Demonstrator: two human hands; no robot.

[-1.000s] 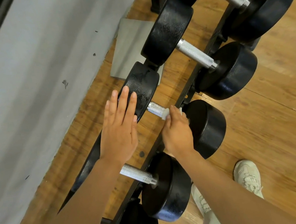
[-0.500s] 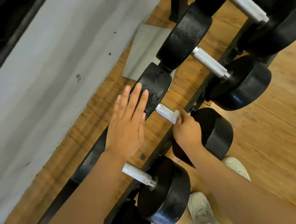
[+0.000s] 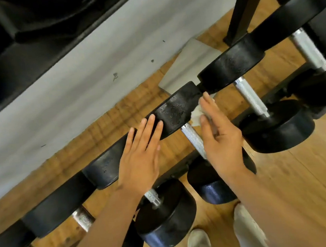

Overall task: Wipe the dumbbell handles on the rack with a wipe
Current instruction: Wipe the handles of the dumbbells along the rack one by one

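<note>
Left hand (image 3: 139, 160): fingers straight, flat on dumbbell head (image 3: 174, 112) at 12 o'clock, likely steadying it. Right hand (image 3: 221, 137): grip pinching wipe (image 3: 197, 114), fingers extended, at 3 o'clock of handle (image 3: 194, 140). Handle exposed between hands on rack (image 3: 182, 161).

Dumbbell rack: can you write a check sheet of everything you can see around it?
Surface: wooden floor under the black rack.
Job's things: dumbbells in a row; wipe beside a knurled handle.
Clutter: grey plate on the floor.
Hands: left hand flat on a dumbbell head; right hand holds the wipe, fingers mostly straight.
Cables: nothing seen.
Surroundings: grey wall; pale shoes below.
</note>
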